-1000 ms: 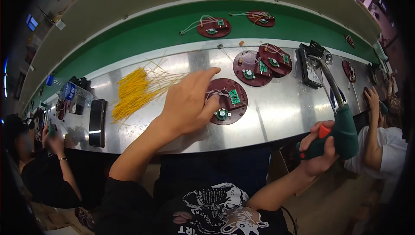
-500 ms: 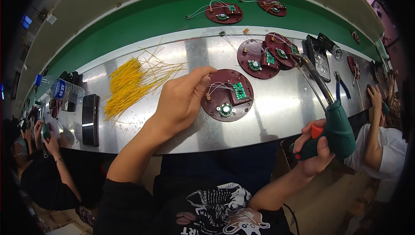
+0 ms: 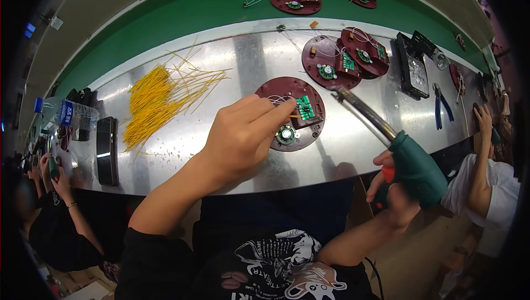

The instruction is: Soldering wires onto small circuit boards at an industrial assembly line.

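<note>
My left hand (image 3: 239, 139) is closed in a pinch over a round dark-red plate (image 3: 284, 87), its fingertips at the small green circuit board (image 3: 306, 108). A short yellow wire (image 3: 294, 116) shows just under those fingertips. White leads run partly beneath the fingers, and a round speaker-like part (image 3: 285, 135) sits on the plate's near side. My right hand (image 3: 402, 203) grips a green soldering gun (image 3: 418, 163) with a red trigger. The gun's metal tip points up and left, to the right of the plate, apart from it.
A pile of yellow wires (image 3: 148, 107) lies left, beside a phone (image 3: 107, 151) and a water bottle (image 3: 72, 113). Similar plates (image 3: 326, 51) overlap behind. A black tray (image 3: 413, 71) and blue-handled pliers (image 3: 443, 107) lie right. Co-workers (image 3: 479, 189) sit on both sides.
My left hand has moved right, over the plate to the circuit board. My right hand has brought the soldering gun's tip left and down, closer to the plate.
</note>
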Demonstrator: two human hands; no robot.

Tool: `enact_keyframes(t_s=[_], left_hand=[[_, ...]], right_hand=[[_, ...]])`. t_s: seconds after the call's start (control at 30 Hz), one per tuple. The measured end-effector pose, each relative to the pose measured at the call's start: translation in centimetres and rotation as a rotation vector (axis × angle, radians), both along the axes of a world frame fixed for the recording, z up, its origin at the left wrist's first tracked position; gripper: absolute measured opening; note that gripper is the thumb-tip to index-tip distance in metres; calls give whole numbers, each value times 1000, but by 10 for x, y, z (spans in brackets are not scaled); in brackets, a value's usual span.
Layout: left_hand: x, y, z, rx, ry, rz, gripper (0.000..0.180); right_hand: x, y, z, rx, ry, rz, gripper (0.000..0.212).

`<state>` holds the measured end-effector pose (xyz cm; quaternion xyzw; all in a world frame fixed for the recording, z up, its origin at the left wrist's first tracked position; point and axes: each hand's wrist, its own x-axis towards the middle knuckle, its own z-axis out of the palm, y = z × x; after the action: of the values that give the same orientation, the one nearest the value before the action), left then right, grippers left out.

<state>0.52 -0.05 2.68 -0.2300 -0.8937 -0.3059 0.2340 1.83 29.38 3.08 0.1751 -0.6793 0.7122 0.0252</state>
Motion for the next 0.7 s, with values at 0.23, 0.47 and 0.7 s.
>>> enact_keyframes(t_s=[0.23, 0.47, 0.7], left_hand=[[-5, 6, -15, 6, 106, 55, 18], [-8, 9, -27, -28, 160, 101, 13], [-9, 10, -30, -68, 187, 91, 13]], right_hand=[[3, 0, 2, 81, -57, 29, 55], [3, 9, -1, 79, -38, 103, 53], [2, 12, -9, 118, 1, 111, 51]])
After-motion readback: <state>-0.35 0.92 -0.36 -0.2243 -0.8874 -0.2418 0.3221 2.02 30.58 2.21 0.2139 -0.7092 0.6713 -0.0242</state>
